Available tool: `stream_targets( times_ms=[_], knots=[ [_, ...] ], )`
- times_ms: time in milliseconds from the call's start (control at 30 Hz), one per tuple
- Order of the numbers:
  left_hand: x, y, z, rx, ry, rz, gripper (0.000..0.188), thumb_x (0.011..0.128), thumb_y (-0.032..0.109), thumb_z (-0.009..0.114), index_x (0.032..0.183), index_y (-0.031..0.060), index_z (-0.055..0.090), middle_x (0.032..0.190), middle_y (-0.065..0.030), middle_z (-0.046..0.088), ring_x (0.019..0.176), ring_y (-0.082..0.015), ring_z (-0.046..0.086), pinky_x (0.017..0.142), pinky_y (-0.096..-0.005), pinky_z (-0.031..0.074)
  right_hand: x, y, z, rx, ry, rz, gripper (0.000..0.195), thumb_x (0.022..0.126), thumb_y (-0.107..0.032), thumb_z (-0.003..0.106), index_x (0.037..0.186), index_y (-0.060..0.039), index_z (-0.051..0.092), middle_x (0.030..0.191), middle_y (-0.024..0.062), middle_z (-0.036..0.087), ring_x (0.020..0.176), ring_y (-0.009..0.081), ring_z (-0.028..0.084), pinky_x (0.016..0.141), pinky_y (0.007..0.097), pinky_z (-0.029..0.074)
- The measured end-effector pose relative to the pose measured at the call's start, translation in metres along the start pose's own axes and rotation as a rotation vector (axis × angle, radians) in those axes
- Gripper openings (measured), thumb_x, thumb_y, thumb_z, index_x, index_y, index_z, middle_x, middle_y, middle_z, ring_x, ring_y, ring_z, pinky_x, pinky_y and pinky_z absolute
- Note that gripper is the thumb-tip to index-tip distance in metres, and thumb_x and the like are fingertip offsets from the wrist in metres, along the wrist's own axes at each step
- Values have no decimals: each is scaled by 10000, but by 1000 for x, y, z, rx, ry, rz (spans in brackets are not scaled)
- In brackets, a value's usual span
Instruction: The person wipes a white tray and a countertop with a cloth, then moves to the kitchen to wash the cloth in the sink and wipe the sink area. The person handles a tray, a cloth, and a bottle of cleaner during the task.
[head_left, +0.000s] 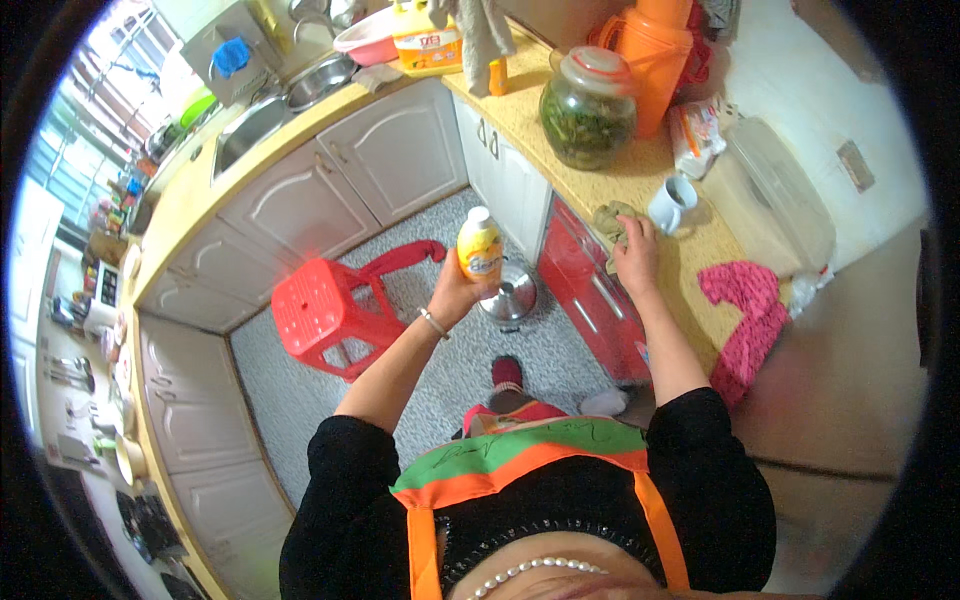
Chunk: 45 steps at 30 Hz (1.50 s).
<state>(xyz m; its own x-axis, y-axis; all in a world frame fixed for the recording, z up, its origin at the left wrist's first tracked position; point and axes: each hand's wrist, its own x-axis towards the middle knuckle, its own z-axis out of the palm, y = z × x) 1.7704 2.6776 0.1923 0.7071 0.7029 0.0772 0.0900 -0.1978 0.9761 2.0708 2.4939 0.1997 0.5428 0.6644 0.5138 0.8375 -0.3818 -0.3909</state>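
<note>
My left hand grips a yellow plastic bottle with a white cap, holding it upright above the floor. On the worktop at the right, my right hand rests with its fingers on a crumpled olive-green cloth; whether the fingers pinch it is unclear. Just beyond that hand stands a light blue mug. A large lidded glass jar of green leafy contents is farther back on the same worktop. Pink patterned fabric lies nearer, along the worktop's edge.
A red plastic stool and a round metal pot or lid are on the floor. Red drawers stand below the right worktop. A clear plastic bin, an orange pitcher and a yellow jug line the back.
</note>
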Motion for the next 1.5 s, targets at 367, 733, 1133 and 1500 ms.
stream_targets(
  times_ms=[367, 733, 1133, 1500],
  knots=[
    [334, -4, 41, -236, -95, 101, 619, 764, 72, 840, 1239, 49, 444, 1130, -79, 623, 965, -179, 631, 788, -342, 576, 48, 17, 42, -91, -126, 44, 509, 754, -121, 680, 1257, -101, 606, 1245, 223, 550, 1123, 451, 491, 990, 541, 409],
    [492, -92, 64, 494, 288, 238, 524, 820, 220, 727, 1251, 11, 517, 1103, -251, 586, 1051, -444, 541, 950, -481, 455, 52, 22, 45, -9, -169, 86, 591, 726, -177, 771, 1286, -129, 590, 1274, 231, 526, 1124, 451, 492, 988, 564, 406],
    [458, -99, 62, -49, 136, 152, 630, 933, 259, 710, 1440, -3, 443, 1314, -221, 547, 1177, -310, 552, 1044, -404, 440, 53, 12, 41, 30, -133, 141, 539, 713, -104, 735, 1238, -87, 617, 1249, 226, 539, 1105, 452, 494, 1006, 542, 402],
    [329, 57, 53, -222, -329, 56, 870, 1013, 527, 546, 1608, 55, 122, 1604, -218, 273, 1417, -308, 390, 1131, -416, 372, 53, 7, 43, 42, 14, 95, 473, 713, -77, 669, 1185, -95, 644, 1168, 196, 564, 1071, 421, 519, 961, 520, 440]
  ],
)
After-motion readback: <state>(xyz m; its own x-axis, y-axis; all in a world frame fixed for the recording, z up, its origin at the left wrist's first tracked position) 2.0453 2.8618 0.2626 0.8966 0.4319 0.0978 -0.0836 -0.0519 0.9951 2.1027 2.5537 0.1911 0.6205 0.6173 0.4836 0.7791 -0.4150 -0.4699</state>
